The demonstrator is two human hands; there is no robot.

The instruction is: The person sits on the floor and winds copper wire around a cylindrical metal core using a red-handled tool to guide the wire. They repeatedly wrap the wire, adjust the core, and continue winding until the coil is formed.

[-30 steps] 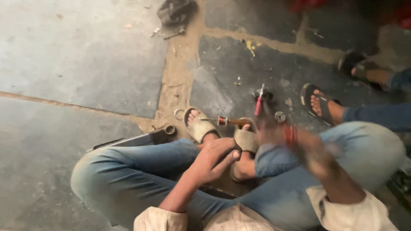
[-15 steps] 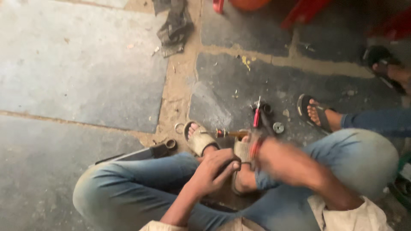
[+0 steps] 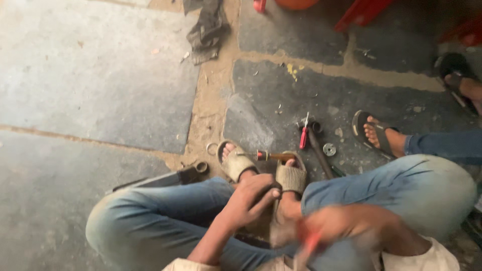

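While the left hand (image 3: 249,197) presses curled fingers between the sandalled feet, the blurred right hand (image 3: 346,228) clenches a red-handled tool (image 3: 309,244); a red screwdriver (image 3: 304,135) lies on the floor (image 3: 100,90).

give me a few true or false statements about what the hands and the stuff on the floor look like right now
1. The left hand rests down between the person's two sandalled feet. True.
2. The right hand is sharp and motionless. False: it is motion-blurred, with something red in it.
3. A red-handled screwdriver lies on the stone floor beyond the feet. True.
4. A crumpled dark rag lies on the person's knee. False: it lies far off on the floor.
5. A small round metal part sits by the screwdriver. True.
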